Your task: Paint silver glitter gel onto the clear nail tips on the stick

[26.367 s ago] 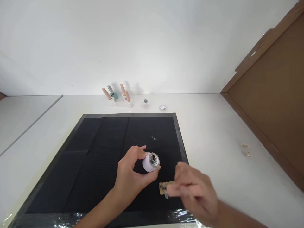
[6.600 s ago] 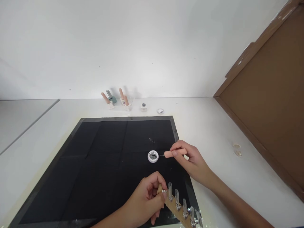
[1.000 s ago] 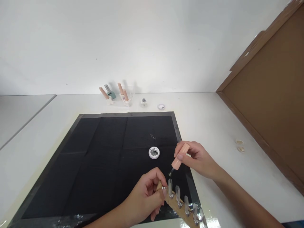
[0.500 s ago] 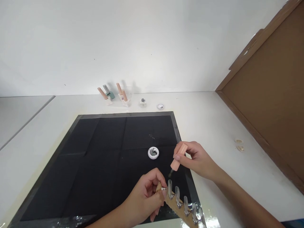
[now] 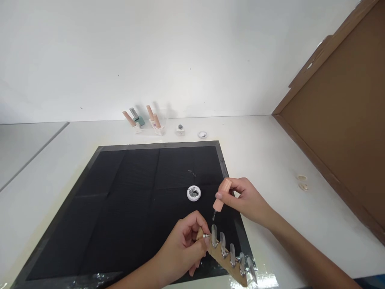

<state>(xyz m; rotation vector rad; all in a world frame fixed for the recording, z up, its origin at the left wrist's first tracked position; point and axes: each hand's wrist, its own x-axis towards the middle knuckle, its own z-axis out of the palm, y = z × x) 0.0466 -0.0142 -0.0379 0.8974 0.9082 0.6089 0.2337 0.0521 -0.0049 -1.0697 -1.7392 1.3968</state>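
Observation:
My left hand (image 5: 183, 249) grips one end of a wooden stick (image 5: 223, 259) that carries a row of clear nail tips, low over the near edge of the black mat (image 5: 126, 200). My right hand (image 5: 248, 200) pinches a peach-handled brush (image 5: 220, 197), bristle end pointing down, just above the nail tip nearest my left fingers. A small white pot of silvery glitter (image 5: 193, 193) stands open on the mat, a little left of the brush.
At the back of the white table by the wall stand several nail polish bottles (image 5: 141, 119), a small jar (image 5: 180, 129) and a loose lid (image 5: 202, 135). Two small caps (image 5: 302, 181) lie at the right. A brown board (image 5: 339, 116) leans along the right side.
My right hand has shifted slightly left with the brush, which now stands steeper over the first nail tip. My left hand keeps the stick almost still.

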